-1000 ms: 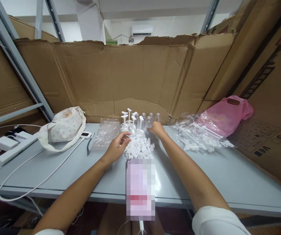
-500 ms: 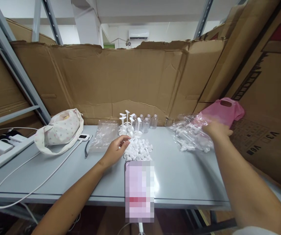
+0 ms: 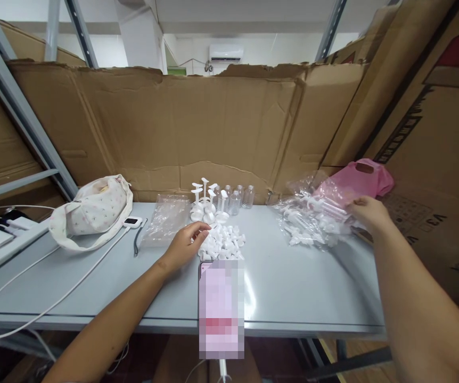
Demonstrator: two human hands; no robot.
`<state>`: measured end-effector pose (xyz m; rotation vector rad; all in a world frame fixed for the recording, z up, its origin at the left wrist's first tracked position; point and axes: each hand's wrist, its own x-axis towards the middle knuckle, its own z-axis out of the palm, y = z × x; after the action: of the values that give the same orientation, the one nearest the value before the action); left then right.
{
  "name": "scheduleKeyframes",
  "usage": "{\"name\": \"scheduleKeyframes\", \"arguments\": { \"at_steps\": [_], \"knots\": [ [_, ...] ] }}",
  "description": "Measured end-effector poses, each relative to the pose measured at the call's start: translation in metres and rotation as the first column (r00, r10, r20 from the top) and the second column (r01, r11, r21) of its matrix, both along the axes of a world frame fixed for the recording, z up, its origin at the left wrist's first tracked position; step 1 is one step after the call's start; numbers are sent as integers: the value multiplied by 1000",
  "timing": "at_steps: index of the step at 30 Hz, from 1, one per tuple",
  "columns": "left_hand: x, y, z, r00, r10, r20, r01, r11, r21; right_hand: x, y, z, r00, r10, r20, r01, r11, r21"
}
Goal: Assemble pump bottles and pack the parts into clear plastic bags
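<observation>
My left hand (image 3: 186,243) rests by the left edge of a pile of small white plastic pieces (image 3: 223,242). Its fingers are loosely curved, thumb apart, with nothing visible in them. At the far right, my right hand (image 3: 370,214) pinches the edge of a clear plastic bag (image 3: 307,221) holding white parts; its fingertips are partly hidden. Behind the pile stand several white pump heads (image 3: 205,205) with discs at their bases. Small clear bottles (image 3: 235,202) are grouped just right of them.
A pink plastic bag (image 3: 351,181) lies behind the clear one. Left are a flat clear bag (image 3: 167,221), a cloth bag (image 3: 97,207), a small white device (image 3: 132,222) and a power strip (image 3: 14,250). A phone (image 3: 220,308) stands in front. Cardboard (image 3: 181,122) walls the back.
My right hand has moved slightly right and toward me, and the clear bag's edge has shifted with it. My left hand stays beside the pile. The whole view has shifted slightly.
</observation>
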<state>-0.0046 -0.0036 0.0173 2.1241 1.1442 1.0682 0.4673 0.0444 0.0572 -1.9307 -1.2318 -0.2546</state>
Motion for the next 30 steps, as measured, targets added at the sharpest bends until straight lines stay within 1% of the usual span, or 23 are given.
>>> {"name": "scheduleKeyframes", "arguments": {
  "at_steps": [3,5,8,10,12,15,17,19,21,22,24,25,27,28,30],
  "knots": [
    [0,0,-1,1000,-1,-21,2,999,51,-17,-10,24,995,-13,-95,16,999,30],
    [1,0,-2,999,-11,-39,15,995,101,-35,-22,43,987,35,-155,-21,996,86],
    [2,-3,-3,997,-41,-69,54,981,189,-65,-41,65,980,159,-117,-139,977,163],
    [3,-6,-3,992,-73,-100,96,963,253,-83,-50,72,954,298,-44,-288,945,157],
    [4,-9,-3,984,-120,-128,155,940,305,-100,-54,72,905,423,49,-426,900,94],
    [5,-15,-2,971,-190,-144,229,913,337,-128,-55,64,819,546,174,-550,835,-31],
    [6,-17,-2,974,-192,-124,223,913,342,-149,-55,57,755,607,246,-596,793,-126],
    [8,-17,-4,988,-143,-57,153,935,321,-170,-56,51,696,651,303,-616,758,-213],
    [8,-13,-5,994,-65,85,41,965,260,-188,-57,47,643,689,334,-628,724,-284],
    [7,-10,-6,985,-26,173,-12,976,216,-195,-58,45,621,701,351,-630,713,-308],
    [4,-2,-5,939,40,341,-81,991,107,-206,-59,43,587,712,385,-628,701,-338],
    [2,2,-4,914,64,400,-90,995,45,-210,-58,42,572,716,400,-629,696,-348],
    [-3,8,-1,883,101,459,-77,995,-71,-214,-57,40,551,728,409,-637,683,-357],
    [-5,10,0,879,112,463,-65,991,-117,-215,-56,39,547,734,402,-646,676,-356],
    [-8,11,3,896,121,428,-46,982,-182,-216,-53,36,546,745,383,-662,664,-347]
  ]
}}
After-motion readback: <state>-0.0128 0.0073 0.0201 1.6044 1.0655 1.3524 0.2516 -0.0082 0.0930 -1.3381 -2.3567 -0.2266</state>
